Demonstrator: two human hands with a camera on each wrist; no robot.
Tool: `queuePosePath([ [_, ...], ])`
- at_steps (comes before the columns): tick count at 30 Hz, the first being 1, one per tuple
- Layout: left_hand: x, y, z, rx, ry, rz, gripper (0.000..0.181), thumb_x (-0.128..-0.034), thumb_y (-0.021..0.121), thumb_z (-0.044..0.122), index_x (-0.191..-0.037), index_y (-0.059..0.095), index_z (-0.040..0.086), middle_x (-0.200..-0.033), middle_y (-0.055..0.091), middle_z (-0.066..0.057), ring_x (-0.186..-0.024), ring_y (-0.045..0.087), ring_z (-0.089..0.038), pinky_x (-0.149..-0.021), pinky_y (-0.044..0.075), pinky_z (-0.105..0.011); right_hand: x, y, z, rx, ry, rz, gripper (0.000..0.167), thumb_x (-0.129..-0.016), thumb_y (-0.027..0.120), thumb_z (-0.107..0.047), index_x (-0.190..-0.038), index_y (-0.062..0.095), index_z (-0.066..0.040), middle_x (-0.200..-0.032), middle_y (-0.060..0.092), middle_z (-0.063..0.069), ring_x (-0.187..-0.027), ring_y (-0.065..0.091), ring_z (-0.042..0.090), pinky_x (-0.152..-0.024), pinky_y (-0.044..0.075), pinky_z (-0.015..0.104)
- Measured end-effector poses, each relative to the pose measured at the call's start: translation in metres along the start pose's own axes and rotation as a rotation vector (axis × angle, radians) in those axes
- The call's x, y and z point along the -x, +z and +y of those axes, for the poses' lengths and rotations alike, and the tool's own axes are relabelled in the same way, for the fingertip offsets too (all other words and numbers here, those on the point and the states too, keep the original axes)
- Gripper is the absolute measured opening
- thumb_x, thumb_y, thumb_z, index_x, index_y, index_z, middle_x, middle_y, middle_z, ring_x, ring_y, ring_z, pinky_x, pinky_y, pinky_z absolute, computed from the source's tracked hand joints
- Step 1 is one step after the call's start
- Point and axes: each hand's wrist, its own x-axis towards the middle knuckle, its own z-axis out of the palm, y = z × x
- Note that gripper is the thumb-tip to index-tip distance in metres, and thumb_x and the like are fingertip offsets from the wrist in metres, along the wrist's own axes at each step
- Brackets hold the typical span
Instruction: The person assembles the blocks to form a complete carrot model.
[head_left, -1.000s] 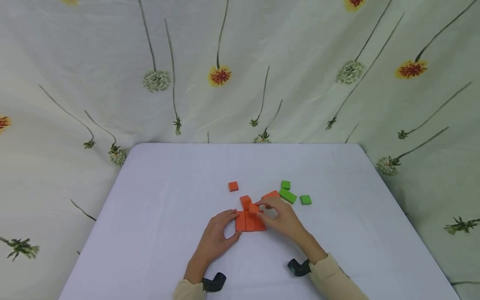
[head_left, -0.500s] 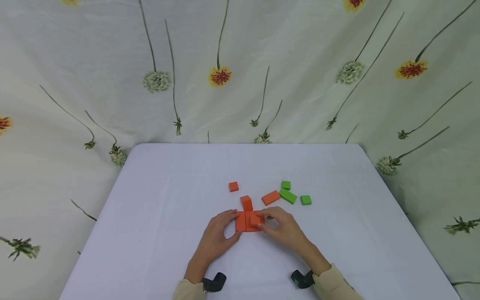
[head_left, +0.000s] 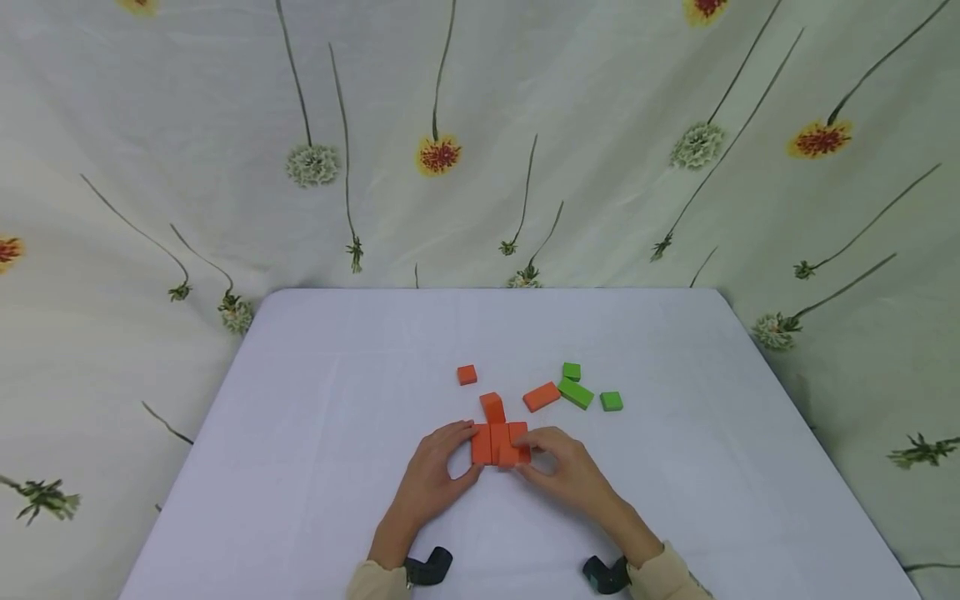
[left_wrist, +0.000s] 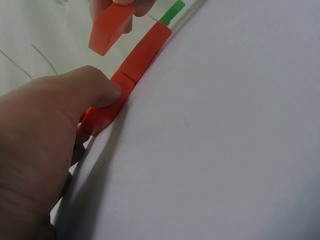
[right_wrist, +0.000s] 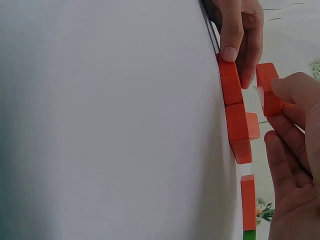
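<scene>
Several orange blocks lie side by side in a short row [head_left: 482,443] on the table. At the row's left end, my left hand [head_left: 433,471] grips the outer orange block, its thumb [left_wrist: 107,92] on the near side and its fingers at the far side. My right hand [head_left: 564,468] pinches a loose orange block [right_wrist: 271,90] between thumb and fingers. Both wrist views show this held block raised above the row, apart from it. Just behind the row is another orange block [head_left: 492,407]. The left fingertips are partly hidden in the left wrist view.
Beyond the row, an orange cube [head_left: 467,374] lies to the left and an oblong orange block [head_left: 542,397] to the right. Touching its far end is an oblong green block [head_left: 576,393], near two green cubes [head_left: 611,401]. A flowered cloth [head_left: 600,167] hangs behind the table.
My right hand has brought its orange block nearer to me, from the row's far edge to over its near part. The left hand keeps its place on the row.
</scene>
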Motion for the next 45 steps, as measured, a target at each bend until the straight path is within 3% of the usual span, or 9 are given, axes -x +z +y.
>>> queuePosePath([
  [9, 0.0, 0.002, -0.001, -0.025, -0.007, -0.003, 0.056, -0.0858, 0.085, 0.024, -0.137, 0.066, 0.014, -0.142, 0.064, -0.003, -0.134, 0.057, -0.025, -0.111, 0.05, -0.05, 0.008, 0.0, 0.001, 0.014, -0.014, -0.029, 0.035, -0.086, 0.084, -0.013, -0.119, 0.073, -0.018, -0.114, 0.071, -0.009, -0.103, 0.065, 0.008, -0.091, 0.06, 0.027],
  [20, 0.0, 0.001, 0.0, -0.013, -0.025, -0.018, 0.055, -0.0873, 0.084, 0.025, -0.138, 0.065, 0.016, -0.143, 0.064, -0.002, -0.135, 0.056, -0.024, -0.114, 0.048, -0.05, 0.012, 0.0, 0.007, 0.038, -0.092, -0.039, 0.034, -0.085, 0.085, -0.013, -0.117, 0.073, -0.017, -0.113, 0.072, -0.009, -0.107, 0.066, 0.01, -0.094, 0.06, 0.03],
  [35, -0.002, 0.0, 0.0, -0.014, -0.014, -0.012, 0.055, -0.0866, 0.085, 0.026, -0.137, 0.066, 0.016, -0.141, 0.065, -0.003, -0.134, 0.058, -0.025, -0.112, 0.049, -0.05, 0.013, 0.0, 0.007, 0.065, -0.076, -0.065, 0.033, -0.085, 0.085, -0.014, -0.116, 0.074, -0.017, -0.113, 0.072, -0.01, -0.11, 0.065, 0.01, -0.096, 0.059, 0.03],
  [45, -0.003, -0.001, 0.0, -0.001, -0.031, -0.015, 0.054, -0.087, 0.084, 0.026, -0.137, 0.066, 0.017, -0.141, 0.065, -0.003, -0.134, 0.057, -0.024, -0.113, 0.048, -0.051, 0.012, 0.003, 0.013, 0.087, -0.134, -0.039, 0.034, -0.084, 0.086, -0.012, -0.115, 0.075, -0.018, -0.114, 0.071, -0.012, -0.112, 0.063, 0.01, -0.096, 0.059, 0.03],
])
